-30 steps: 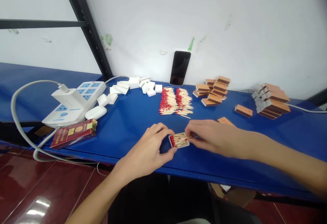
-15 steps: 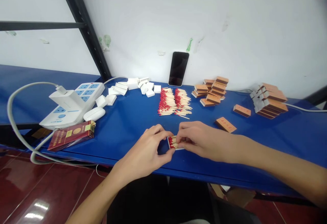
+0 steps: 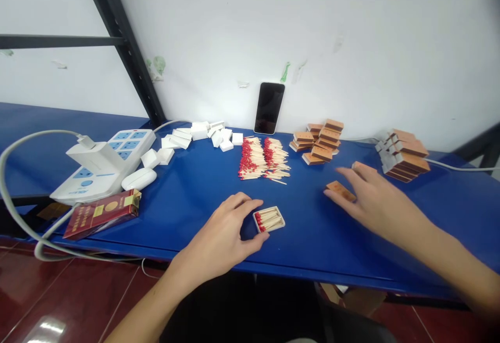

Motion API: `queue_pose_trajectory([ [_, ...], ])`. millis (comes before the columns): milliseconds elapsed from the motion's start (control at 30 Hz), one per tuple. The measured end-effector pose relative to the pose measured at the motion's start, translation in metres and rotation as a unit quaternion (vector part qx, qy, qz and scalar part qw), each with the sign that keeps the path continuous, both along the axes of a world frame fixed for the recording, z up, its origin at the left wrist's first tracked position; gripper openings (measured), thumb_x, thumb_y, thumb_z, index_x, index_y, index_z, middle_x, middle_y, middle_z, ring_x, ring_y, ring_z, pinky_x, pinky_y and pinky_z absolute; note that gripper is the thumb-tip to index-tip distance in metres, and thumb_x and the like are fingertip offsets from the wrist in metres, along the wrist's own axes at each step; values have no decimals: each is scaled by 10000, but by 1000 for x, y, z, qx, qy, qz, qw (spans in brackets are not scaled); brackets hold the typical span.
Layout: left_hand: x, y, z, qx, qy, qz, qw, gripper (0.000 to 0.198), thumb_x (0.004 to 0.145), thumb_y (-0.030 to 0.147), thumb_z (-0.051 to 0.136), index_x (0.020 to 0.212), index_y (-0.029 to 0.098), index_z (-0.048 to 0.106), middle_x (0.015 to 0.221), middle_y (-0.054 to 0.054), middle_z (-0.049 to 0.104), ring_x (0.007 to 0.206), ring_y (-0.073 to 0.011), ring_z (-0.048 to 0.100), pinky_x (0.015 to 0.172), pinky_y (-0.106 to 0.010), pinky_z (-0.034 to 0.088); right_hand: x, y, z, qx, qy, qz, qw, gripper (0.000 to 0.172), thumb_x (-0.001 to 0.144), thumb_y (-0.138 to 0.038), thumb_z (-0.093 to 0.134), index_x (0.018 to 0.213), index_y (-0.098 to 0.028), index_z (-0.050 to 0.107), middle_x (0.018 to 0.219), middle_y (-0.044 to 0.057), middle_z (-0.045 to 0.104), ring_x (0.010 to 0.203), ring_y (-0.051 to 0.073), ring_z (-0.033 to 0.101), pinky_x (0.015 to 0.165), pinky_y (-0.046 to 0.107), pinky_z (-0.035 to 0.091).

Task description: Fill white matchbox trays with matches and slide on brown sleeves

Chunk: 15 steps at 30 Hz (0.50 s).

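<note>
A small white matchbox tray (image 3: 283, 222) lies on the blue shelf, filled with red-tipped matches (image 3: 269, 219). My left hand (image 3: 224, 236) is at the tray's left end, thumb against the near side and index finger at the far side. Over to the right, my right hand (image 3: 369, 199) is spread open above the shelf. Its thumb and index finger are apart around an orange matchbox sleeve (image 3: 341, 191), the thumb at the sleeve's left end. Another orange matchbox (image 3: 363, 166) is partly hidden behind this hand.
Loose matches (image 3: 253, 159) lie in two piles ahead. Behind them a phone (image 3: 269, 108) leans on the wall. White trays (image 3: 199, 132) are at back left, orange matchboxes (image 3: 328, 135) and a stack (image 3: 408, 155) at right. A power strip (image 3: 128, 145) and red packet (image 3: 103, 212) sit left.
My right hand has left the matches in the tray and moved right to the orange sleeve, its fingers spreading. My left hand stays at the tray. The view has shifted slightly.
</note>
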State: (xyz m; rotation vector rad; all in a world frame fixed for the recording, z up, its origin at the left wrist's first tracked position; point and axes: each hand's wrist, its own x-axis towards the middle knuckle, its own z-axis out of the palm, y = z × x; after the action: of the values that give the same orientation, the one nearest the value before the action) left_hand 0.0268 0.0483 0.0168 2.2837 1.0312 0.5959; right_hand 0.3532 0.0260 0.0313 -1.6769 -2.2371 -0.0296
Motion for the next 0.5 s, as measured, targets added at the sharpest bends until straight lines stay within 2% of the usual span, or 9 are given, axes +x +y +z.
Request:
queue_pose_trajectory([
  [33,0,0,0,-3,5,3,1000,403,900,364,649,1280,237,603,1190,-66,590,1062,-240,606,961,-377,489,6,-5,-6,13,-5,-32,999,360,965,-441,477,1198,-205,616,1078,168,644,1036,386,601,851,543,486],
  [100,1,1,0,-7,13,6,1000,319,918,363,626,1207,227,640,1099,-56,595,958,-215,618,876,-345,503,2,-15,-12,-5,1,-29,1000,376,956,-441,509,1235,-211,610,1069,138,668,998,346,631,859,526,513],
  [233,3,1,1,0,27,7,1000,275,920,373,623,1146,218,644,906,-24,608,821,-199,600,759,-321,468,-45,-24,-8,-109,77,104,986,373,931,-414,600,1282,-289,611,1216,76,668,1094,263,620,920,432,535],
  [300,3,1,1,9,32,3,999,254,928,346,607,1148,221,633,850,-8,614,781,-192,588,758,-326,444,-64,-19,-5,-111,102,120,981,437,912,-383,631,1331,-273,572,1192,79,683,1074,258,628,913,437,536],
  [400,3,0,1,11,42,-11,999,257,922,285,600,1172,231,623,899,-11,649,810,-197,595,800,-336,425,-71,-5,-5,-107,117,98,983,488,866,-406,688,1315,-253,574,1185,81,691,1019,256,647,904,456,529],
  [500,3,0,0,5,44,-26,999,265,916,271,612,1180,251,627,952,-11,669,840,-199,605,839,-344,411,-68,4,-6,-128,129,126,975,470,850,-449,705,1264,-246,610,1152,75,703,1008,246,648,885,425,528],
])
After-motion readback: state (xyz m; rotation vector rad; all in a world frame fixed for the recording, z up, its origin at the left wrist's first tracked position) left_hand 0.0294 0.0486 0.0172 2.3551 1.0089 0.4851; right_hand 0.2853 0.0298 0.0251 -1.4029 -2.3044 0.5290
